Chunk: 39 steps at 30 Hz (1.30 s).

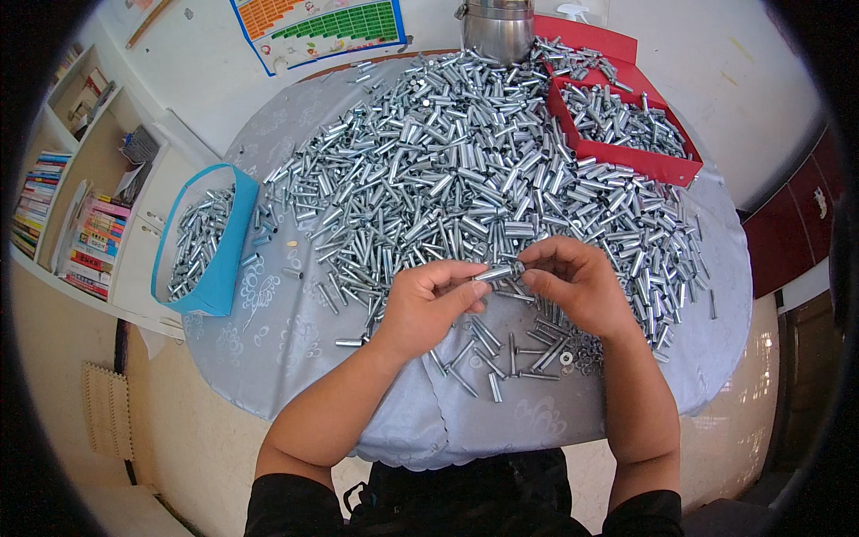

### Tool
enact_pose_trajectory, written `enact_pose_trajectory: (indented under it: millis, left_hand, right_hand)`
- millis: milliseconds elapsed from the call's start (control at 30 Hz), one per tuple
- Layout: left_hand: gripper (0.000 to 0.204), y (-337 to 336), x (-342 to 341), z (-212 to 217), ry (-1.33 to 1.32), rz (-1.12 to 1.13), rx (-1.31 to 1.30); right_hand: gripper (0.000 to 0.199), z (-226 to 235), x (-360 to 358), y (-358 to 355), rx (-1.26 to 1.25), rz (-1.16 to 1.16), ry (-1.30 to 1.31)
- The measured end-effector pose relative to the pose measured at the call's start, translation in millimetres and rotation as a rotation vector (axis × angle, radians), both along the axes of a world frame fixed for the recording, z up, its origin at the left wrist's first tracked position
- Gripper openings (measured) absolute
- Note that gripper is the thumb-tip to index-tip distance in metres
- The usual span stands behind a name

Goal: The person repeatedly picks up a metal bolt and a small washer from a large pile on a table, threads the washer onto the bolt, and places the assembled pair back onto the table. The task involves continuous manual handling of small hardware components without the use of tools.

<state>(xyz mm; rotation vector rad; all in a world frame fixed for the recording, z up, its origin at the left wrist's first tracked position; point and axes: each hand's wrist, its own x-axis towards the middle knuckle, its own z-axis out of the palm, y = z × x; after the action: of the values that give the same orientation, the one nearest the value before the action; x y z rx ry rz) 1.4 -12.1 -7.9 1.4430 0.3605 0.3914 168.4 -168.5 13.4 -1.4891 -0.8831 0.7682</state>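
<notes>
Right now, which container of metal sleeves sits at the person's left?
The blue box, at the table's left edge; the red tray lies far right, the steel pot at the far edge.

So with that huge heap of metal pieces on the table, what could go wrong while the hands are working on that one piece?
1. The left hand and right hand pinch one small metal sleeve between the fingertips; it could slip and vanish among the look-alikes.
2. The small washers lie near the table edge beside the right forearm; a nudge might sweep them off.
3. The heap reaches toward the blue box and red tray; loose pieces could roll in.
</notes>
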Motion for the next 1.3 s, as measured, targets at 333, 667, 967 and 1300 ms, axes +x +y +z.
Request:
enact_pose_trajectory:
  millis: [333,667,967,1300]
  left_hand:
    - [0.023,0,-1,1,0.000,-0.014,-0.005]
    - [0.023,1,-2,0,-0.052,-0.083,0.037]
    - [0.023,1,-1,3,-0.002,-0.012,-0.007]
    - [0.022,1,-1,1,-0.015,-0.039,0.001]
  right_hand:
    - [0.014,9,-5,-1,-0.054,0.002,0.017]
    - [0.038,3,-1,-2,-0.175,0.053,-0.119]
    - [0.026,0,-12,4,0.084,-0.022,-0.204]
    - [0.021,1,-9,3,0.010,-0.071,-0.049]
